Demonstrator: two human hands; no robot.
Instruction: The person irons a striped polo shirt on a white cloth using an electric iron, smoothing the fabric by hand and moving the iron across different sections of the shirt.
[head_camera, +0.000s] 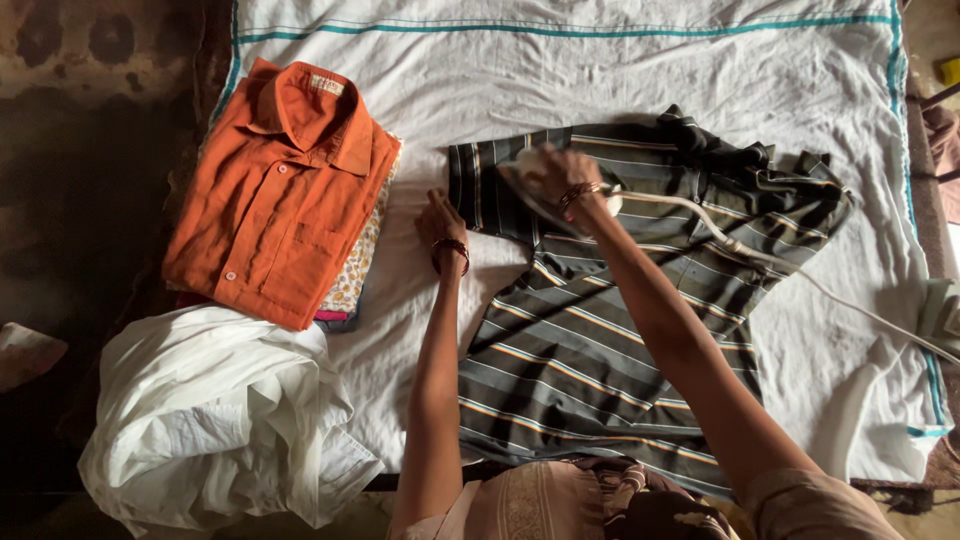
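your right hand (548, 172) is wrapped around the handle of the pale electric iron (535, 190), fingers clamped on it, sole down on the left sleeve end of the dark grey polo shirt with thin white, orange and teal stripes (590, 340). that shirt lies flat in the middle of the white cotton sheet with teal border lines (520, 70), hem near you, collar to the far right. your left hand (440, 225) rests just left of the sleeve edge, fingers together and stretched flat on the sheet, gripping nothing.

risks as i judge them:
1. left fingertips sit close to the hot sole; a stroke to the left could burn them.
2. the white braided iron cord (720, 240) trails right across the shirt body and off the right edge; it could snag, drag creases into the cloth, or tug the iron off line.
3. pausing the iron in 1 spot could scorch the sleeve.
4. a wide left sweep could nudge the folded orange button-up shirt (280, 190) stacked on a floral cloth, or the rumpled white garment pile (220, 420) near left.
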